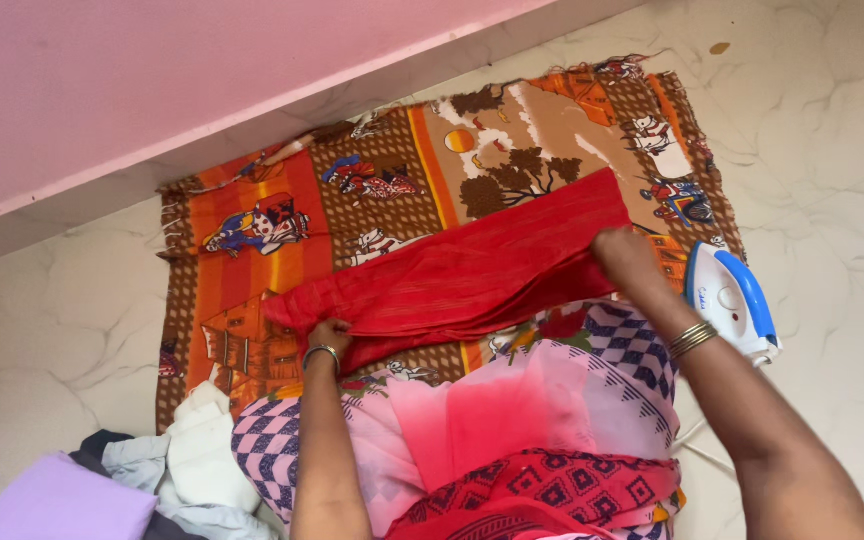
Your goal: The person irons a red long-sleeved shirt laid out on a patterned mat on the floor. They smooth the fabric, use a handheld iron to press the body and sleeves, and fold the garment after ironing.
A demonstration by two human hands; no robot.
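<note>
A long folded red cloth (472, 275) lies across a printed orange and brown mat (392, 190) on the floor. My left hand (330, 335), with a bangle at the wrist, grips the cloth's lower left end. My right hand (624, 255), with bangles on the forearm, grips its right end near the mat's edge. The cloth stretches between the two hands, with its layers bunched at the right end.
A blue and white electric iron (732, 300) stands on the marble floor just right of my right arm, its cord trailing below. A pile of folded clothes (152, 475), white, grey and lilac, sits at the lower left. A pink wall (152, 80) runs behind the mat.
</note>
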